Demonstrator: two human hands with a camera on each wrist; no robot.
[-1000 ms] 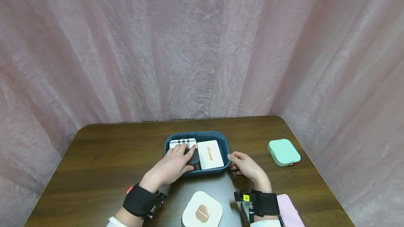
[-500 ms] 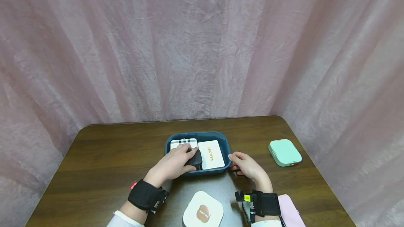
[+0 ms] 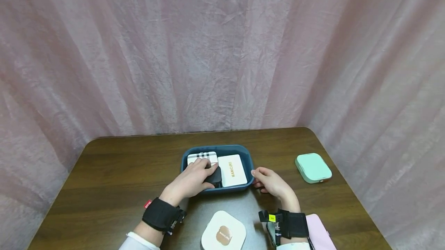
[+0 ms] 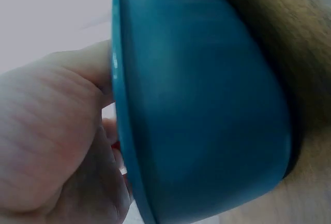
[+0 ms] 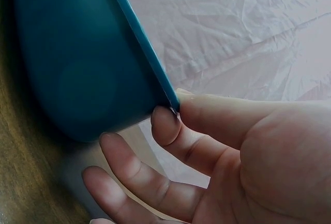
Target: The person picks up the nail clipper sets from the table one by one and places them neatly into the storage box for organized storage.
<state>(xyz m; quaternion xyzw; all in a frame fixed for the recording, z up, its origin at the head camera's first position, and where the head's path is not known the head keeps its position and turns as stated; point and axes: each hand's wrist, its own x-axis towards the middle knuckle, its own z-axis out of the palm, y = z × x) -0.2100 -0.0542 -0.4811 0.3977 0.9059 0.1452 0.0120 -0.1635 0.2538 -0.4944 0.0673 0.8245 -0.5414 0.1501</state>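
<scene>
2 jobs at once: L hand (image 3: 190,180) grips dark case (image 3: 214,176) inside blue tray (image 3: 229,150), beside white MANICURE case (image 3: 233,170) & just nearer than plaid case (image 3: 201,157); R hand (image 3: 272,182) pinches tray rim. Tip: brace tray w/ R grip so it won't skid on table (image 3: 104,180); seat dark case flat, prob. tight fit, don't wedge edges vs. neighbours.

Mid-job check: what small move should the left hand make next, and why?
I'd probably have the left hand ease its grip on the black rounded-square case: that is already inside the deep blue rounded bin, beside the white rectangular MANICURE case, and the right hand pinches the bin's rim, which should steady it.
</scene>
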